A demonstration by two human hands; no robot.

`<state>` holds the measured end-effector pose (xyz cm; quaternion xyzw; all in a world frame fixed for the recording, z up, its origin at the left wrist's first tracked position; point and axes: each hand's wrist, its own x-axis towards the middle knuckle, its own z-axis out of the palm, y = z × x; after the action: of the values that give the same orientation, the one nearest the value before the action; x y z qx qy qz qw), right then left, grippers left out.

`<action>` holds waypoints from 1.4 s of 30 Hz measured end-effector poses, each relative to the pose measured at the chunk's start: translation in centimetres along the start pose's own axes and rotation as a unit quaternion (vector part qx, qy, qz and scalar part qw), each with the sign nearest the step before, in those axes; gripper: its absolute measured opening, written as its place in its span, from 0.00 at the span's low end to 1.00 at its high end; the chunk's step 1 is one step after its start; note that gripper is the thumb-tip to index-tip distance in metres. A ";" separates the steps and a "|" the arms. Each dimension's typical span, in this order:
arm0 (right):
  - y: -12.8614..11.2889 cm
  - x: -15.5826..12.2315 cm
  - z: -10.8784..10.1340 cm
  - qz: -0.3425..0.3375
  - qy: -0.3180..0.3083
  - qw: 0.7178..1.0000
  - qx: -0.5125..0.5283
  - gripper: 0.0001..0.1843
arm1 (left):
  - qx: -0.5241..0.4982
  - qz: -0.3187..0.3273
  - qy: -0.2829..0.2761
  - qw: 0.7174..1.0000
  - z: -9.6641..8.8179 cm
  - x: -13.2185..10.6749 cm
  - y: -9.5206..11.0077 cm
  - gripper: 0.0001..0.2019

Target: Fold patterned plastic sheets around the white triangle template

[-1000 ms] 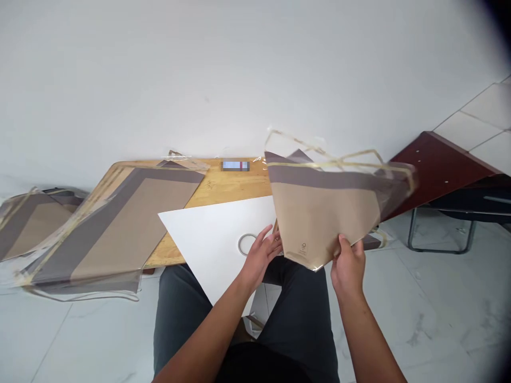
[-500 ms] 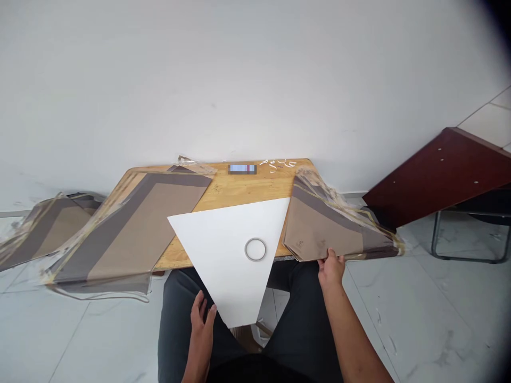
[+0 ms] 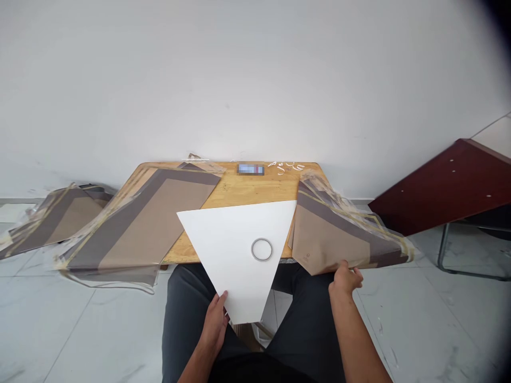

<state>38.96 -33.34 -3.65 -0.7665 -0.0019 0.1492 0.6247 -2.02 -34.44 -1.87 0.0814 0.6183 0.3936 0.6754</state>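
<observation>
A white tapered board (image 3: 235, 255) lies over the table's front edge and reaches down between my knees. On it rests a thin grey ring (image 3: 261, 259), like a narrow tape roll. My left hand (image 3: 215, 322) grips the board's lower left edge, thumb on top and fingers mostly hidden beneath. To the right is a stack of flat brown-and-grey plastic sleeves (image 3: 331, 234) with clear borders. My right hand (image 3: 345, 277) pinches the front edge of the top sleeve, whose near corner is shifted off the layers below.
More brown-and-grey sleeves (image 3: 147, 223) cover the table's left side, and another pile (image 3: 64, 218) lies farther left. At the back of the wooden table (image 3: 247, 191) are a blurred phone-like object (image 3: 250, 169) and white curled strips (image 3: 281, 166). A dark red panel (image 3: 443, 186) leans at right.
My left hand has moved up and right and closed on the board's edge. My right hand has drawn the top sleeve's near corner toward me, off the stack. The view has shifted slightly.
</observation>
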 end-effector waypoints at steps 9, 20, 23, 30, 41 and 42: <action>-1.1 -9.8 4.4 -0.354 -0.295 0.856 -0.233 0.24 | -0.020 0.012 -0.031 0.999 0.0 -0.4 0.3 0.13; -0.6 -7.8 6.4 -0.478 -0.223 0.765 -0.368 0.26 | -0.022 0.020 -0.043 0.999 -0.1 -0.1 0.0 0.18; -1.3 -10.9 8.3 -0.524 -0.320 0.710 -0.343 0.21 | 0.000 0.028 -0.044 0.999 -0.1 -0.2 0.1 0.22; -1.3 -15.9 9.6 -0.550 -0.405 0.645 -0.342 0.09 | 0.104 0.113 -0.045 0.987 -0.1 -1.1 0.1 0.36; -3.1 -10.9 6.5 -0.543 -0.312 0.735 -0.260 0.16 | 0.077 0.199 -0.036 0.976 -1.1 -3.8 2.9 0.28; -3.5 -9.4 6.0 -0.531 -0.279 0.756 -0.260 0.18 | 0.069 0.195 -0.030 0.978 -1.5 -4.3 3.4 0.28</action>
<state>29.19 -28.63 0.76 -0.6998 -0.6217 -0.0059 0.3517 -4.51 -35.39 3.14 0.2587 0.5958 0.4719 0.5962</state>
